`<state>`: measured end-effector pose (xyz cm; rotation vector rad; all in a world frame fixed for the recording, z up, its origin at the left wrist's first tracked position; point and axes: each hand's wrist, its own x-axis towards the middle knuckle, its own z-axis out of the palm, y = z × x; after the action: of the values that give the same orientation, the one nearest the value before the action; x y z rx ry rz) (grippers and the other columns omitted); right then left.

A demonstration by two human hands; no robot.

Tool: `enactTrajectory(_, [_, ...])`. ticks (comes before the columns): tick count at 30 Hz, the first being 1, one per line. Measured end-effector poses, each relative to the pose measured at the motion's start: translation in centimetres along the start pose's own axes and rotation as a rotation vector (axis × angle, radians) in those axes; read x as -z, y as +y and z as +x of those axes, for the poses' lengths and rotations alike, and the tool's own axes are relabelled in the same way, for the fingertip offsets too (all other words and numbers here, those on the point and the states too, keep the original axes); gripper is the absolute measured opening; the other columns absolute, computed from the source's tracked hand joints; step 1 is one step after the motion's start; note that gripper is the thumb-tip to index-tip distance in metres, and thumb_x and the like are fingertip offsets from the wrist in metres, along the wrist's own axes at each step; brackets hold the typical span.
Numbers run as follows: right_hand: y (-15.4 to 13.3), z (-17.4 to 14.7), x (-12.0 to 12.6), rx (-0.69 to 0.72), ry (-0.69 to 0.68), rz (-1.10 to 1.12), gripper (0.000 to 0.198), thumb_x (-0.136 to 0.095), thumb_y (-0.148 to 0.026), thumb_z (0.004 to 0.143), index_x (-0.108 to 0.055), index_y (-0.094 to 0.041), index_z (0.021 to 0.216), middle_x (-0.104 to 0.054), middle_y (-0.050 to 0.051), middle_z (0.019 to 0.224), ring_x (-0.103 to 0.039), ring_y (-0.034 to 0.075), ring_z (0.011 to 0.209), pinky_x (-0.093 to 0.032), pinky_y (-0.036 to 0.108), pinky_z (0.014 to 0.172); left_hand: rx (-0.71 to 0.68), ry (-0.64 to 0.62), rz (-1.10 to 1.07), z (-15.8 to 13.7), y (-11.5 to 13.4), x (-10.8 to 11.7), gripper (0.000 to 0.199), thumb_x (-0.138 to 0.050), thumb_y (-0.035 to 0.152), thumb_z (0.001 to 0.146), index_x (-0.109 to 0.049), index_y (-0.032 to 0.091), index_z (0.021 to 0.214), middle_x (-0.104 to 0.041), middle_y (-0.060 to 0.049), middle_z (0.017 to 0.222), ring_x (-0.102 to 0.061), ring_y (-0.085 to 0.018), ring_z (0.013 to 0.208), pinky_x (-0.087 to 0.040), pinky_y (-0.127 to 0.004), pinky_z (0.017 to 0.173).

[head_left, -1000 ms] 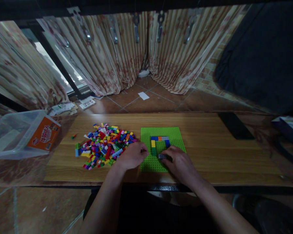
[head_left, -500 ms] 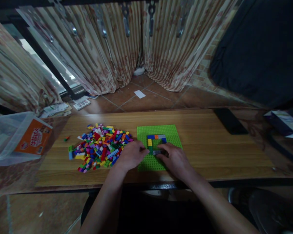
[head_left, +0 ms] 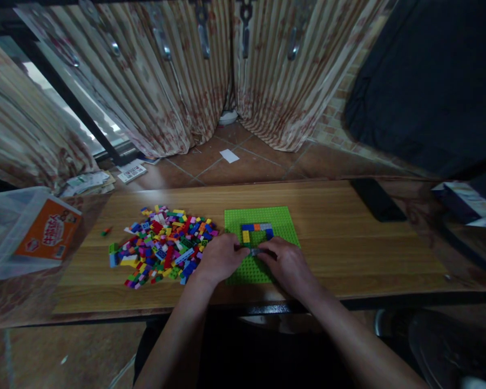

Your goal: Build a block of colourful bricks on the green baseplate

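A green studded baseplate (head_left: pixel 233 219) lies on the wooden table with a partial rectangle of bricks on it. Along its far side run a blue brick (head_left: pixel 248 227), an orange brick (head_left: pixel 257 227) and a grey brick (head_left: pixel 266 226). A yellow brick (head_left: pixel 245 236) forms the left side, and another blue one sits at the right. My right hand (head_left: pixel 287 266) pinches a grey brick (head_left: pixel 254 252) at the near side. Opposite it, my left hand (head_left: pixel 222 258) is closed, its fingertips at the near left corner by a dark green brick; what they grip is hidden.
A heap of loose mixed bricks (head_left: pixel 166 246) spreads left of the baseplate. A black phone (head_left: pixel 378 200) lies at the far right of the table. Beyond the left end stands a clear plastic tub (head_left: pixel 8 232) with an orange label. Curtains (head_left: pixel 202 81) hang behind.
My right hand's fingertips have moved slightly left with the grey brick, closer to my left hand's. My left thumb and finger have drawn in. The whole view has shifted a little.
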<state>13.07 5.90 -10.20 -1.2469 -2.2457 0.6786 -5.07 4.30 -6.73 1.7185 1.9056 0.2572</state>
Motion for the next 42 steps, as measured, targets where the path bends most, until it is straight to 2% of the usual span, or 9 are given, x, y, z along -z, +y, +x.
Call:
enactTrajectory(11, [0.0, 0.2, -0.1, -0.042, -0.005, 0.016, 0.009, -0.064, -0.022, 0.083, -0.072, -0.021, 0.087, -0.069, 0.005, 0.084, -0.063, 0.020, 0.078, -0.046, 0.034, 0.074, 0.073, 0.012, 0.056, 0.4, 0.5, -0.4, 0.034, -0.057, 0.049, 0.080, -0.068, 0.017, 0.078, -0.069, -0.009, 0.077, -0.063, -0.021, 0.074, -0.037, -0.027, 0.060])
enactTrajectory(20, [-0.8, 0.8, 0.4, -0.107, -0.078, -0.021, 0.010, -0.063, -0.017, 0.083, -0.074, -0.018, 0.084, -0.071, 0.006, 0.083, -0.065, 0.019, 0.078, -0.046, 0.032, 0.075, 0.106, -0.003, 0.105, 0.1, 1.7, -0.5, 0.029, -0.052, 0.041, 0.082, -0.068, 0.017, 0.085, -0.071, -0.012, 0.087, -0.065, -0.023, 0.079, -0.042, -0.028, 0.065])
enactTrajectory(28, [-1.3, 1.1, 0.2, -0.156, -0.106, -0.112, 0.010, -0.065, -0.016, 0.080, -0.074, -0.018, 0.083, -0.073, 0.007, 0.086, -0.065, 0.023, 0.081, -0.046, 0.033, 0.075, 0.089, 0.040, 0.124, 0.2, 1.8, -1.2, 0.025, -0.052, 0.036, 0.082, -0.066, 0.016, 0.080, -0.071, -0.013, 0.082, -0.066, -0.024, 0.079, -0.044, -0.029, 0.066])
enactTrajectory(32, [-1.1, 1.0, -0.1, -0.139, -0.090, -0.119, 0.010, -0.065, -0.016, 0.079, -0.074, -0.018, 0.083, -0.072, 0.008, 0.086, -0.065, 0.022, 0.080, -0.045, 0.033, 0.074, 0.091, 0.041, 0.063, 0.3, 1.5, -1.4, 0.022, -0.053, 0.034, 0.081, -0.063, 0.016, 0.073, -0.069, -0.011, 0.073, -0.066, -0.023, 0.073, -0.044, -0.028, 0.062])
enactTrajectory(35, [-0.9, 0.9, -0.2, -0.125, -0.059, -0.086, 0.009, -0.065, -0.016, 0.079, -0.074, -0.018, 0.082, -0.072, 0.008, 0.084, -0.064, 0.021, 0.078, -0.045, 0.033, 0.074, 0.075, -0.020, -0.075, 0.5, 0.9, -1.3, 0.024, -0.053, 0.035, 0.082, -0.059, 0.017, 0.068, -0.064, -0.006, 0.062, -0.065, -0.019, 0.061, -0.042, -0.025, 0.055])
enactTrajectory(39, [-0.2, 0.7, 0.2, -0.084, -0.057, 0.062, 0.010, -0.066, -0.019, 0.078, -0.073, -0.019, 0.085, -0.071, 0.005, 0.081, -0.063, 0.019, 0.075, -0.045, 0.031, 0.071, 0.047, -0.100, -0.236, 0.6, 0.3, -1.2, 0.025, -0.051, 0.034, 0.084, -0.053, 0.018, 0.066, -0.058, -0.001, 0.054, -0.062, -0.016, 0.050, -0.039, -0.022, 0.047])
enactTrajectory(42, [0.6, 0.8, 1.2, -0.122, 0.001, 0.215, 0.018, -0.065, -0.027, 0.079, -0.072, -0.020, 0.095, -0.069, 0.002, 0.074, -0.061, 0.016, 0.066, -0.045, 0.029, 0.066, 0.043, -0.119, -0.323, 0.4, 0.1, -1.0, 0.026, -0.044, 0.031, 0.087, -0.052, 0.018, 0.067, -0.060, -0.002, 0.057, -0.062, -0.015, 0.050, -0.040, -0.021, 0.047])
